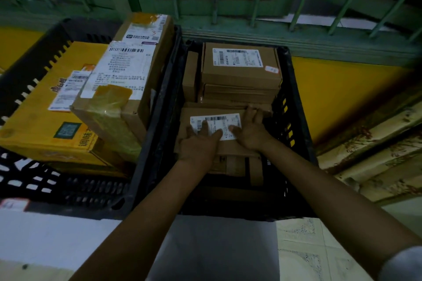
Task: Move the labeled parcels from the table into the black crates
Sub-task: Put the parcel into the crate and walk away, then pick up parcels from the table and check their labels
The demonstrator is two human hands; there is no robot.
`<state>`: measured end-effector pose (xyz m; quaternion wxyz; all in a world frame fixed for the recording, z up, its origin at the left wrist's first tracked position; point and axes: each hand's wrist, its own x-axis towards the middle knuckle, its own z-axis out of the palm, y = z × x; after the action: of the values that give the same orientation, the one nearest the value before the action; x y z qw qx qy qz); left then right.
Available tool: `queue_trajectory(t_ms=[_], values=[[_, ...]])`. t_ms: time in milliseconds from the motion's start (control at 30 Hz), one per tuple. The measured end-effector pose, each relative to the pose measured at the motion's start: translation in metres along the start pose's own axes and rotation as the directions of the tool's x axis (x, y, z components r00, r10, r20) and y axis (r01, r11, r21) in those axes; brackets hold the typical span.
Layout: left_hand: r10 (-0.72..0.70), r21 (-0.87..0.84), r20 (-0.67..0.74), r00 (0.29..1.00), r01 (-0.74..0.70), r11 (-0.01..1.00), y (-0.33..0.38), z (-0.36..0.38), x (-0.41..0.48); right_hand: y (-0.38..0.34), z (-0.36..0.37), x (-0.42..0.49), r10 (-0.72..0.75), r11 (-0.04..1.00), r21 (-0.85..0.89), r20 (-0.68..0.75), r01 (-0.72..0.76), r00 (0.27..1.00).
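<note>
Backdrop: green barred window frame (228, 7) above a yellow wall.
Parcel: flat brown cardboard parcel with a white barcode label (229, 148), on the near stack inside the right-side black plastic crate (294, 89).
Hands: left hand (197, 143) and right hand (251, 132) lie flat on its top, fingers straight, clasping nothing.
Behind it: labelled brown box (239, 73), same crate.
Left-side black crate (29, 70): yellow carton (41, 125), long taped box (130, 89) tilted across it.

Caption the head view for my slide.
The left hand and right hand rest on a labeled parcel inside a black crate.
</note>
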<state>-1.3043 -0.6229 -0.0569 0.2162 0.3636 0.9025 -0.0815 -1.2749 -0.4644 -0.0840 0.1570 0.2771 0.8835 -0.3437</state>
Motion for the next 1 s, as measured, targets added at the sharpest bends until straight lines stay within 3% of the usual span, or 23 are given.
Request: queue_trajectory(t_ms=[100, 167, 200, 267, 300, 367, 433, 500, 667, 867, 1000], values=[[0.008, -0.022, 0.001, 1.0, -0.008, 1.0, -0.002, -0.007, -0.003, -0.006, -0.01, -0.005, 0.036, 0.999, -0.041, 0.042, -0.035, 0.998], [0.149, -0.118, -0.179, 0.973, -0.171, 0.978, -0.006, -0.015, -0.005, -0.009, -0.024, -0.016, 0.012, 0.999, -0.047, 0.011, -0.012, 1.0], [0.243, -0.214, -0.344, 0.907, -0.327, 0.92, -0.004, -0.02, -0.006, -0.01, -0.033, -0.024, -0.035, 0.999, 0.021, -0.056, 0.036, 0.998], [0.245, -0.407, -0.635, 0.733, -0.587, 0.7, 0.014, -0.034, -0.013, -0.007, -0.045, -0.047, -0.084, 0.958, 0.239, -0.286, 0.156, 0.955], [0.169, -0.503, -0.699, 0.695, -0.646, 0.574, 0.027, -0.043, -0.015, -0.003, -0.051, -0.063, -0.069, 0.912, 0.347, -0.397, 0.22, 0.915], [0.076, -0.687, -0.672, 0.737, -0.658, 0.309, 0.057, -0.061, -0.016, 0.007, -0.06, -0.1, -0.03, 0.792, 0.517, -0.498, 0.324, 0.867], [0.116, -0.819, -0.558, 0.822, -0.568, 0.086, 0.086, -0.074, -0.017, 0.025, -0.065, -0.136, 0.034, 0.705, 0.626, -0.499, 0.333, 0.866], [0.208, -0.871, -0.482, 0.851, -0.491, -0.013, 0.114, -0.08, -0.022, 0.051, -0.067, -0.177, 0.137, 0.652, 0.701, -0.485, 0.289, 0.864], [0.418, -0.911, -0.388, 0.821, -0.409, -0.042, 0.205, -0.065, -0.079, 0.12, -0.053, -0.287, 0.411, 0.489, 0.811, -0.54, 0.322, 0.734], [0.659, -0.937, -0.299, 0.69, -0.344, -0.065, 0.329, -0.015, -0.18, 0.2, -0.014, -0.43, 0.643, 0.317, 0.839, -0.533, 0.442, 0.55], [0.786, -0.96, -0.208, 0.583, -0.275, -0.05, 0.419, 0.037, -0.267, 0.259, 0.022, -0.55, 0.761, 0.269, 0.776, -0.535, 0.571, 0.368]])
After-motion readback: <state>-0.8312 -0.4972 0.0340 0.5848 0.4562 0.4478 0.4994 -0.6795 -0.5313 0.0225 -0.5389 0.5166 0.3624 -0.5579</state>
